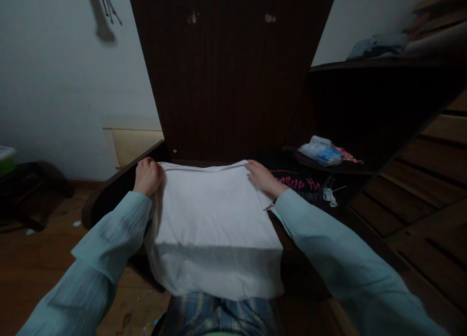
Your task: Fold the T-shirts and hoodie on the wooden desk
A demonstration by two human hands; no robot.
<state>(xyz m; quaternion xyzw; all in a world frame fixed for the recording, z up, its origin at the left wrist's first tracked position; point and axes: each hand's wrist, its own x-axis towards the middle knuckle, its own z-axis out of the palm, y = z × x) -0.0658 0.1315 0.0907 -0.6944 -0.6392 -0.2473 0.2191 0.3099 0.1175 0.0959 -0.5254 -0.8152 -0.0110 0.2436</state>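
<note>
A white cloth (pixel 211 224) lies spread over a small dark table (pixel 109 195), its near edge hanging down over my lap. My left hand (pixel 147 175) rests on the cloth's far left corner with its fingers curled down around the edge. At the far right corner lies my right hand (pixel 263 177), fingers stretched flat on the folded rim. Both arms wear pale blue sleeves.
A dark garment with pink lettering (pixel 299 183) lies right of the cloth. Behind it a blue and white packet (pixel 323 152) sits on a dark round surface. A dark wooden cabinet (pixel 229 73) stands straight ahead, wooden steps (pixel 419 180) at right, and a low stool (pixel 29 190) at left.
</note>
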